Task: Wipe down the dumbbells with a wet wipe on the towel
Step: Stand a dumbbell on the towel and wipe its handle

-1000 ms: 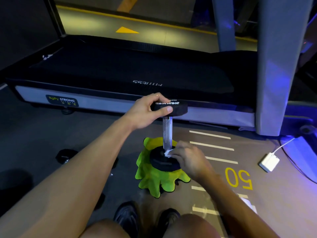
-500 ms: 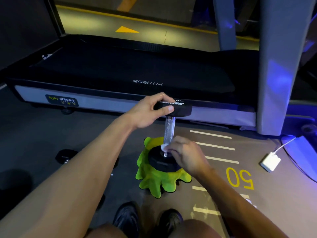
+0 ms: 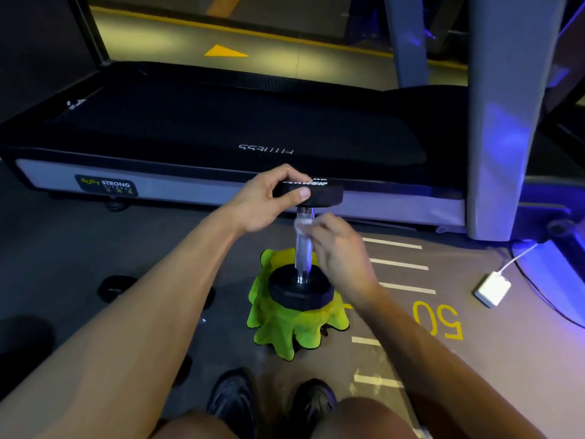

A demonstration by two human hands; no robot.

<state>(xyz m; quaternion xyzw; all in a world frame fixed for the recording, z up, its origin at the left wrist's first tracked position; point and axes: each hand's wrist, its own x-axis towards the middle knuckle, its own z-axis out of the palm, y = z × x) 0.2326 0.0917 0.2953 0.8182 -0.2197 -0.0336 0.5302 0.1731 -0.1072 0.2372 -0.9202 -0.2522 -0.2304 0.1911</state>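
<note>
You are steadying the dumbbell, which is standing upright on the towel at 12 o'clock from your feet, its long axis vertical. Your left hand is gripping the top head, and your right hand is pinching the wipe against the handle just under it. The handle is running straight down toward 6 o'clock, so the right hand seems better placed for the next stroke.

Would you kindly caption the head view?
Left hand steadies upright dumbbell on green towel; right hand wipes its handle.
</note>
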